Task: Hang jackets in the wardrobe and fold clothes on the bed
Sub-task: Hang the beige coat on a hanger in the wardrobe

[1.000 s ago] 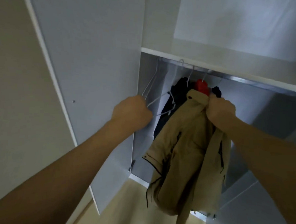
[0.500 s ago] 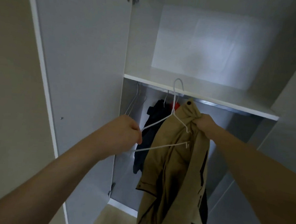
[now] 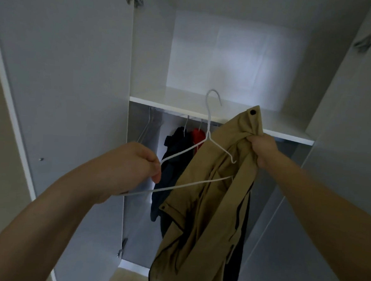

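Note:
A tan jacket (image 3: 200, 216) with dark lining hangs in front of the open wardrobe, bunched at its collar in my right hand (image 3: 262, 149). My left hand (image 3: 136, 167) grips the left end of a white wire hanger (image 3: 210, 141), which is off the rail and held up in front of the jacket, its right end lying against the cloth. The hanger's hook stands above the shelf edge.
Inside the wardrobe a dark jacket (image 3: 173, 159) and a red garment (image 3: 196, 135) hang on the rail below a white shelf (image 3: 171, 104). An empty hanger (image 3: 147, 125) hangs at the rail's left end. The open left door (image 3: 71, 91) and the right door (image 3: 341, 148) flank the opening.
My left hand took a white hanger off the rail and brought it in front of the jacket. My right hand lifted the jacket's collar higher. The view tilted upward.

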### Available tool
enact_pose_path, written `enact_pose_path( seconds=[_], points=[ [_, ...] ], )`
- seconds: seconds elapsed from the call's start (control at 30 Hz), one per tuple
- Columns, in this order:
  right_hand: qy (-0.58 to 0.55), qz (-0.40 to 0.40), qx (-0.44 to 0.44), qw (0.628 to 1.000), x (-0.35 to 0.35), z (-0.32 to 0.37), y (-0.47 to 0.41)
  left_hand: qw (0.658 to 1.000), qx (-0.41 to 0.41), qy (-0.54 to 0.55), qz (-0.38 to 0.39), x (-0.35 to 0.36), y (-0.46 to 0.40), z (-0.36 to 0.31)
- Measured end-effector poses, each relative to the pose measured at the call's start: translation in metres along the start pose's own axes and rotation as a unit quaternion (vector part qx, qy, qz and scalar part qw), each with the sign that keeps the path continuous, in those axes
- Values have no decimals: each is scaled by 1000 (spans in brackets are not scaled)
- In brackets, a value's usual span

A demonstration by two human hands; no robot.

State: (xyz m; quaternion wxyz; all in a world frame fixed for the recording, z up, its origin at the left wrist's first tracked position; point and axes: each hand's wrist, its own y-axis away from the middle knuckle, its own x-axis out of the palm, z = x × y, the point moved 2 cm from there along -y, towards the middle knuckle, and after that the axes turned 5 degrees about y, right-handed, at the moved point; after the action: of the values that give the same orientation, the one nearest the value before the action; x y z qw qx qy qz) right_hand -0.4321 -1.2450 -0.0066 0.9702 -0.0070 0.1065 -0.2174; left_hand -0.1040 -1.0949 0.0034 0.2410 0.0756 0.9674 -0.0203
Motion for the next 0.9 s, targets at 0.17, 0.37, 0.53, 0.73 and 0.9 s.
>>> enact_pose_path(
  seconds=[0.17,0.37,0.53,0.73,0.9],
  points=[
    [-12,2,6,1000,-6,10,5,999,23,-35,-11,5,-3,-6],
    [-43,95,55,993,5,19,32,996,67,-6,-54,45,-33,0],
    [50,97,-38,993,-26,34,39,979,106,157,-75,21,-36,27],
    [320,103,-183,924,-33,43,38,965,187,176,-56,60,-40,34],
    [360,163,-179,901,-34,31,42,981,179,63,-42,74,-66,57]
  ],
)
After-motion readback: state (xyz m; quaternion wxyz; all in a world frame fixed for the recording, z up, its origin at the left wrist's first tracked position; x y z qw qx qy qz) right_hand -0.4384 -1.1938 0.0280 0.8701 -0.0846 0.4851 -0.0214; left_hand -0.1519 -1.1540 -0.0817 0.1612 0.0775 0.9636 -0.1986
